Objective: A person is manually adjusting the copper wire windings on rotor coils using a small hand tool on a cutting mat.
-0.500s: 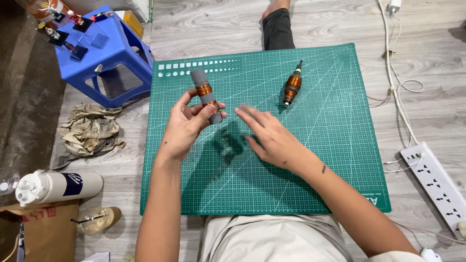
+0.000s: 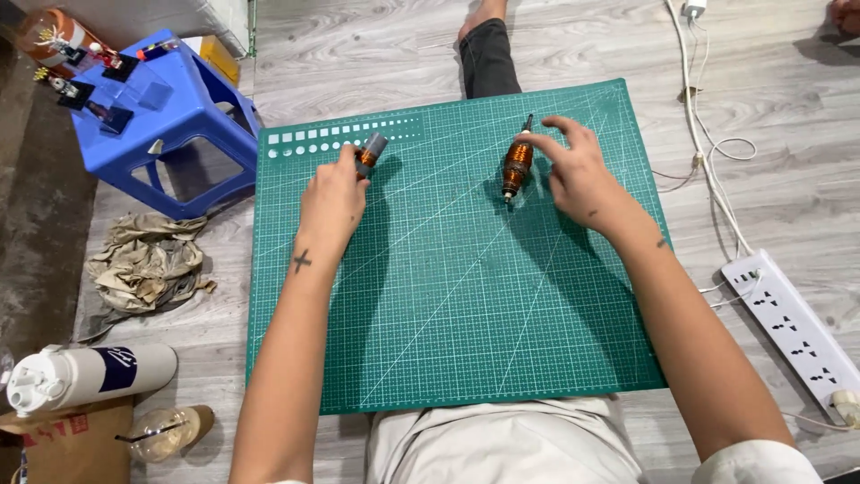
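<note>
My left hand (image 2: pixel 333 199) grips a small grey cylinder with a copper-coloured band (image 2: pixel 370 152), holding it near the far left of the green cutting mat (image 2: pixel 448 296). A copper-wound motor rotor with a thin shaft (image 2: pixel 517 165) lies on the mat's far middle. My right hand (image 2: pixel 573 172) hovers just to its right with fingers spread, fingertips close to the rotor's far end and holding nothing.
A blue plastic stool (image 2: pixel 161 116) with small items on top stands at the far left. A crumpled rag (image 2: pixel 148 264) and a white bottle (image 2: pixel 85 376) lie left of the mat. A white power strip (image 2: pixel 793 327) and cables run along the right. A leg (image 2: pixel 488 54) stretches beyond the mat.
My right hand moved from the mat's middle up and right to the rotor. My left hand shifted farther away with the grey cylinder. The small dark object near mid-mat is no longer visible.
</note>
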